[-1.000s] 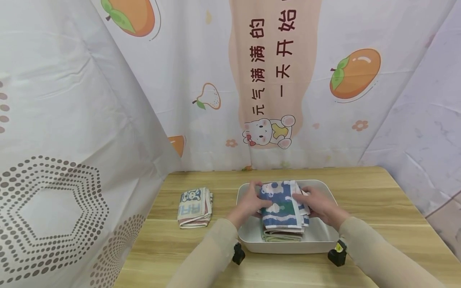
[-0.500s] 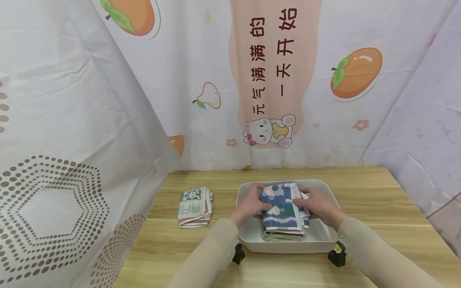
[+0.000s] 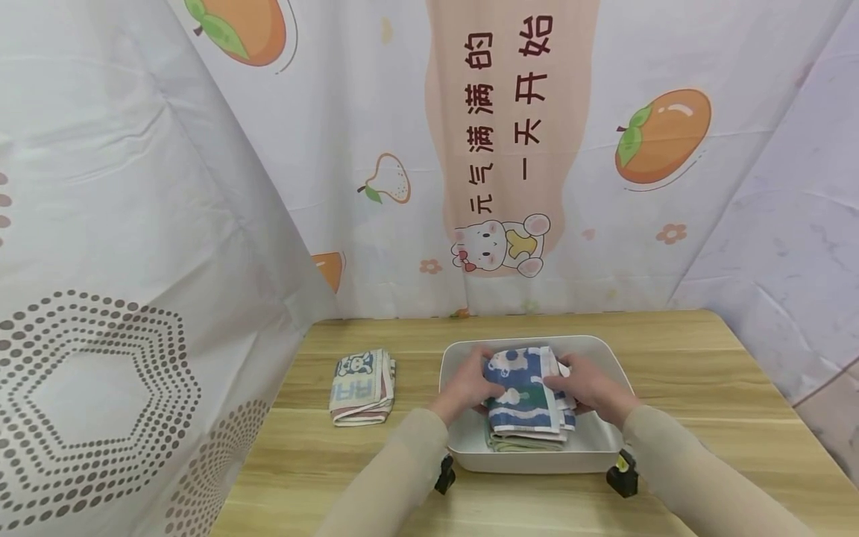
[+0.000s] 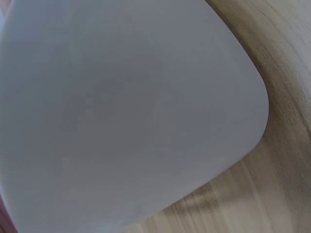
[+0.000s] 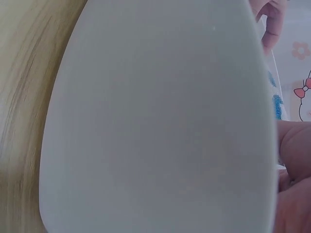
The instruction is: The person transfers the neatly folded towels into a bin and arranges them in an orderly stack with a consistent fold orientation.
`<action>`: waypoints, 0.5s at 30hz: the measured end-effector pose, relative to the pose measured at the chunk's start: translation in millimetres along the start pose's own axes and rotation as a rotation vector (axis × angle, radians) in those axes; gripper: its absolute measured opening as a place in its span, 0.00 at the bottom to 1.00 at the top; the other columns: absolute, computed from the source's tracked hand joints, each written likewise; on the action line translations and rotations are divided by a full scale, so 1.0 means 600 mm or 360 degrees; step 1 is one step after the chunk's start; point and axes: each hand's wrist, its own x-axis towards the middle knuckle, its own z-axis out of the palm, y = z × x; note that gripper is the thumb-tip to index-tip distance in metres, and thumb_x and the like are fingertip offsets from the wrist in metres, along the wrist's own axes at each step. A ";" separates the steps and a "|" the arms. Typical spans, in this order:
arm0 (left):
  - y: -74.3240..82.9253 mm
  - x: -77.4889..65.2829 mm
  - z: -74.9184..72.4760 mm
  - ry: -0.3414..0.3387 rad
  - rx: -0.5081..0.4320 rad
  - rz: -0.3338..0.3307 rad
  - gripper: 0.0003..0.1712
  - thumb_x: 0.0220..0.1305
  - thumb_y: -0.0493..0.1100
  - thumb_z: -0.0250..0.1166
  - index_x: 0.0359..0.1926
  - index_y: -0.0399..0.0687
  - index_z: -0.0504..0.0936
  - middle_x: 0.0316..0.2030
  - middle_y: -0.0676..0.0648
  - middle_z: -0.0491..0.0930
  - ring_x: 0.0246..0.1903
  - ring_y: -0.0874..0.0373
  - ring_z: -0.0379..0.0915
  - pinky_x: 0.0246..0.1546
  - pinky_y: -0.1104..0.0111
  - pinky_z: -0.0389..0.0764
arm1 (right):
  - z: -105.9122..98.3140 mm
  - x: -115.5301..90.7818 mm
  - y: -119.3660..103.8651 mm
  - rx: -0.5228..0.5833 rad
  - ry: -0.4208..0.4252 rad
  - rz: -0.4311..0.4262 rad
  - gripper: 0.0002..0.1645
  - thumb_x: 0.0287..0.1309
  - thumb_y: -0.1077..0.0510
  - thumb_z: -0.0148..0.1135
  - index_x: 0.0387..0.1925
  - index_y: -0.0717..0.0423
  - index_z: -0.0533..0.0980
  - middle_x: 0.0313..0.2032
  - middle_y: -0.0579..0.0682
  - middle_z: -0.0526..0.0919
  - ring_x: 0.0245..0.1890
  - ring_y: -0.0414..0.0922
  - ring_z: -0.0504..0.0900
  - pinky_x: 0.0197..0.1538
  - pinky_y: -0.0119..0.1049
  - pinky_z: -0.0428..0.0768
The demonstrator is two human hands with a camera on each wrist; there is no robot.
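In the head view a folded blue towel [image 3: 523, 391] with white bear and green patterns lies over a stack of folded greenish towels [image 3: 526, 444] inside a white plastic basin [image 3: 537, 463]. My left hand [image 3: 466, 384] grips the blue towel's left side, thumb on top. On the opposite side my right hand [image 3: 590, 384] holds it the same way, the other fingers partly hidden below the cloth. The basin's outer wall [image 4: 131, 107] fills most of the left wrist view. In the right wrist view, parts of the right hand [image 5: 299, 155] show past the basin's rim.
Another folded towel [image 3: 362, 388], pale with blue print, lies on the wooden table [image 3: 302, 470] left of the basin. A printed curtain [image 3: 376, 97] hangs behind the table. Black wrist devices [image 3: 622, 477] sit close to the basin's front wall.
Both hands and the blue towel have come slightly lower and nearer the front of the basin, closer onto the stack. The towel on the table stays where it was.
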 end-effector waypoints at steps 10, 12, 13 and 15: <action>0.001 0.002 0.007 0.0017 0.0110 -0.0040 0.36 0.51 0.34 0.70 0.59 0.53 0.63 0.47 0.42 0.70 0.31 0.53 0.76 0.16 0.62 0.79 | 0.001 0.001 0.003 -0.0058 -0.0019 0.0041 0.40 0.62 0.50 0.57 0.65 0.67 0.51 0.37 0.53 0.80 0.30 0.44 0.80 0.33 0.41 0.81; 0.001 0.003 0.008 0.0018 0.0125 -0.0045 0.36 0.51 0.34 0.70 0.59 0.53 0.63 0.48 0.41 0.70 0.31 0.52 0.76 0.15 0.62 0.79 | 0.001 0.002 0.004 -0.0063 -0.0021 0.0047 0.40 0.62 0.50 0.57 0.65 0.67 0.51 0.37 0.53 0.80 0.30 0.44 0.80 0.33 0.41 0.81; 0.001 0.003 0.008 0.0019 0.0129 -0.0056 0.36 0.51 0.34 0.70 0.59 0.53 0.63 0.48 0.42 0.70 0.32 0.53 0.76 0.15 0.62 0.79 | 0.001 0.002 0.004 -0.0066 -0.0021 0.0048 0.41 0.62 0.49 0.57 0.65 0.67 0.51 0.37 0.53 0.80 0.30 0.44 0.80 0.32 0.41 0.81; 0.001 0.003 0.009 0.0021 0.0139 -0.0066 0.36 0.51 0.35 0.70 0.59 0.54 0.63 0.49 0.42 0.70 0.32 0.53 0.76 0.15 0.62 0.79 | 0.001 0.001 0.005 -0.0065 -0.0015 0.0050 0.40 0.62 0.49 0.58 0.64 0.67 0.52 0.37 0.53 0.80 0.30 0.44 0.80 0.32 0.41 0.81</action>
